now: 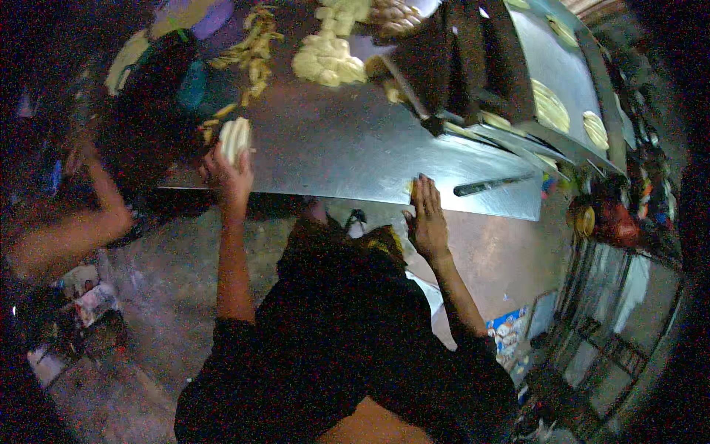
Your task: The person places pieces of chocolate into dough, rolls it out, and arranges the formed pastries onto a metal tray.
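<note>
A pale, ridged piece of dough stands up from my left hand, which is closed around its lower end at the front edge of the metal table. My right hand reaches the same edge farther right, its fingers stretched out with nothing visibly gripped. A small yellowish bit shows beside those fingertips, too blurred to name. To the right of that hand lies a long dark-handled tool, perhaps a knife. Several yellow strips trail across the table beyond my left hand.
Rounded dough lumps sit heaped at the back. On the right, trays carry flat dough rounds, near a dark box-like structure. At left, another person's arm comes close to the table.
</note>
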`<state>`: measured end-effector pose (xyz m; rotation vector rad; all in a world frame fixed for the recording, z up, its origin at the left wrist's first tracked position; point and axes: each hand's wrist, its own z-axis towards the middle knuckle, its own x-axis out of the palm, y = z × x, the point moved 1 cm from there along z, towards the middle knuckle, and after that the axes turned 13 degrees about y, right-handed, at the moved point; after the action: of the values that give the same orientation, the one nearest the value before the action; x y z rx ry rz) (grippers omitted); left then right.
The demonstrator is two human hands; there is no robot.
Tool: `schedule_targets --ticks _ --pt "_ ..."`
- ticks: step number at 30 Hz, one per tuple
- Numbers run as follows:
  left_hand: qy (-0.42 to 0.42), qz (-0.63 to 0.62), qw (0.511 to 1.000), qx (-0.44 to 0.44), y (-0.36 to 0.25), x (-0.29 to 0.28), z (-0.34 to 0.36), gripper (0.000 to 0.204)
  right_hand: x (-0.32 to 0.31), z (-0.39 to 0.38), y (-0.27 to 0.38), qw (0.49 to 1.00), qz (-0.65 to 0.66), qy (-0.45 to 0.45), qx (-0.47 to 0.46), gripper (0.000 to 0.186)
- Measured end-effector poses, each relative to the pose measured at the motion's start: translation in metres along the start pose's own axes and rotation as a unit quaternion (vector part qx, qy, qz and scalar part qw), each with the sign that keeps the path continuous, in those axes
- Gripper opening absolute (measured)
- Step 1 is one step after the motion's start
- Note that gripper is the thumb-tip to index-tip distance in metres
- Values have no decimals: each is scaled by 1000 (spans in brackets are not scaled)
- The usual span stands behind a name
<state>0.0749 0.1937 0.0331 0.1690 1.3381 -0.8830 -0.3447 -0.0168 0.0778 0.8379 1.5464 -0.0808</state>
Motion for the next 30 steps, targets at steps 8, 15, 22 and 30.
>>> schedule_targets --ticks 8,15,22,30 --pt "232 -55 967 -91 3 32 77 65 11 117 103 984 145 -44 -92 69" --pt "77 -83 992 -59 21 70 54 36 -2 154 105 968 -75 168 -170 61" --pt "163 -357 912 -121 -20 2 67 25 -24 278 32 991 106 -69 40 30" --pt "194 -408 892 -31 -46 -14 92 22 -7 515 -50 965 205 -144 82 46"
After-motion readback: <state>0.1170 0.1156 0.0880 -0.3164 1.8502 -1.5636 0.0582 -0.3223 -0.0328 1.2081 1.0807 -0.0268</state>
